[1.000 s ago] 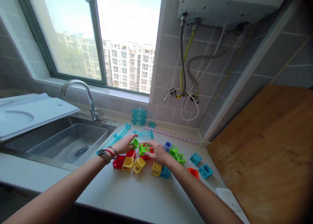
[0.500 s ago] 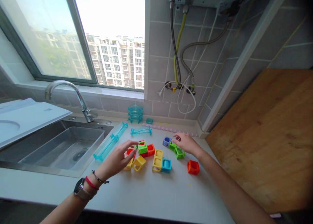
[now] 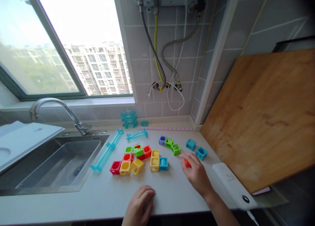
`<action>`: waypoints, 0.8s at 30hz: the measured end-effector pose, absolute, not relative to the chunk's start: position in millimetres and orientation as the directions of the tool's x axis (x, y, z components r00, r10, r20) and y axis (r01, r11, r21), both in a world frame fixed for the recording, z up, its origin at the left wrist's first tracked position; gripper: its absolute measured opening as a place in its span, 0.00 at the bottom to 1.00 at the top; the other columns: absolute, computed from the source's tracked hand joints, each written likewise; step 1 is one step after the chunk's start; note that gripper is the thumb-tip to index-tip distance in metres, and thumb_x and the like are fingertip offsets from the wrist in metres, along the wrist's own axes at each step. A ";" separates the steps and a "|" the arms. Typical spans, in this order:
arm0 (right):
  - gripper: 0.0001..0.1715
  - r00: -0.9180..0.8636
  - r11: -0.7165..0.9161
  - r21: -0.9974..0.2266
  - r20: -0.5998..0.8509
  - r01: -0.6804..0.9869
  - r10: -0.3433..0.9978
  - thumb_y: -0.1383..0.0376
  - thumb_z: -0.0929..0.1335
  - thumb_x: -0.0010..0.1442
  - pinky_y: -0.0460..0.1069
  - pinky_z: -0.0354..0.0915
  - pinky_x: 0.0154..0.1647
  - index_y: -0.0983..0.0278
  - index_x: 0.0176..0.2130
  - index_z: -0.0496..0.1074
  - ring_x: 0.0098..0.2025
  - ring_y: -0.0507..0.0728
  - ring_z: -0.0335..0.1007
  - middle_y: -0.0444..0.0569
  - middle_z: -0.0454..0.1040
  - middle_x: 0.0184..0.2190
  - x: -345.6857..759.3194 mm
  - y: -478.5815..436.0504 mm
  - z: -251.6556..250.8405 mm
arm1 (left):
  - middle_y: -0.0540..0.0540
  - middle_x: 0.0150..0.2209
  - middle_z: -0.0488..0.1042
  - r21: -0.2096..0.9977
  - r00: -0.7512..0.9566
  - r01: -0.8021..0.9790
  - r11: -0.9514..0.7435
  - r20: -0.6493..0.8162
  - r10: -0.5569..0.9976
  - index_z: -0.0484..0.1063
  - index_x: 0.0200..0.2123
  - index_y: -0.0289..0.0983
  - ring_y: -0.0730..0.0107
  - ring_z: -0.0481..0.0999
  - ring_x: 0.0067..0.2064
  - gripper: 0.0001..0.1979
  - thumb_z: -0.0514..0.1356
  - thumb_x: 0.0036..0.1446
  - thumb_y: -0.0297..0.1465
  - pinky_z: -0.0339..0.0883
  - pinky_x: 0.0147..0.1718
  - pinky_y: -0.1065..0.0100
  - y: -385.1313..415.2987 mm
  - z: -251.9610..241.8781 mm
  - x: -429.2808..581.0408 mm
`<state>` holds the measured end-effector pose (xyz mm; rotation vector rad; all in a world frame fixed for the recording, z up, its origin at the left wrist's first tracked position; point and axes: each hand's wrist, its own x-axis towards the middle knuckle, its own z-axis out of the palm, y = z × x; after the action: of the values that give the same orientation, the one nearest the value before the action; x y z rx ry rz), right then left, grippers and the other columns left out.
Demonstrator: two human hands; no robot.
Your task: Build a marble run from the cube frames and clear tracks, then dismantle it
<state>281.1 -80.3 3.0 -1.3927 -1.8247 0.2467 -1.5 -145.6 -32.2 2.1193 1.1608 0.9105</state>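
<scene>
Countertop (image 3: 172, 190): right hand (image 3: 197, 175) grips orange block (image 3: 187, 163); left hand (image 3: 140, 204) rests apart.

Bright daylight thru window (image 3: 61, 48), sky blown out. Counter (image 3: 98, 193) evenly lit, shadows soft. Wide-angle bend at edges; corners dark, hands slightly blurred.

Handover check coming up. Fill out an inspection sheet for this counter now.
Surface: pale countertop.
Job's things: orange block under right hand; coloured blocks clustered on the counter.
Clutter: clear teal track pieces; white device.
Hands: left hand resting at counter edge; right hand on orange block.
Cables: hoses and white wire on the tiled wall.
Surroundings: sink, tap, window, wooden board.
</scene>
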 end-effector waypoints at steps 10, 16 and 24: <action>0.14 -0.015 0.251 -0.826 0.282 0.504 0.959 0.60 0.62 0.68 0.50 0.68 0.34 0.62 0.37 0.74 0.34 0.57 0.71 0.51 0.75 0.35 285.8 -126.4 -34.2 | 0.35 0.64 0.61 0.575 -0.122 0.782 -0.240 0.519 0.846 0.61 0.62 0.41 0.46 0.59 0.67 0.31 0.62 0.58 0.44 0.54 0.65 0.42 -121.1 -31.3 -73.6; 0.12 -0.067 0.259 -0.798 0.266 0.545 0.962 0.63 0.63 0.67 0.52 0.67 0.42 0.62 0.36 0.74 0.38 0.58 0.72 0.50 0.76 0.36 281.4 -125.6 -28.7 | 0.34 0.70 0.49 0.604 -0.167 0.794 -0.075 0.335 0.927 0.55 0.67 0.40 0.43 0.46 0.72 0.39 0.62 0.56 0.46 0.49 0.67 0.42 -90.6 -45.5 -98.3; 0.11 -0.116 0.273 -0.750 0.257 0.602 0.960 0.64 0.62 0.67 0.52 0.65 0.44 0.61 0.36 0.73 0.41 0.59 0.71 0.49 0.76 0.36 280.2 -130.8 -28.6 | 0.34 0.73 0.41 0.600 -0.038 0.789 -0.127 0.255 0.966 0.58 0.66 0.38 0.46 0.43 0.73 0.34 0.60 0.59 0.40 0.48 0.68 0.47 -63.1 -49.4 -81.3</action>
<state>280.2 -130.8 -28.6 -1.4172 -1.8134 0.6186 -81.3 -63.1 -49.4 1.9650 1.8678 0.9232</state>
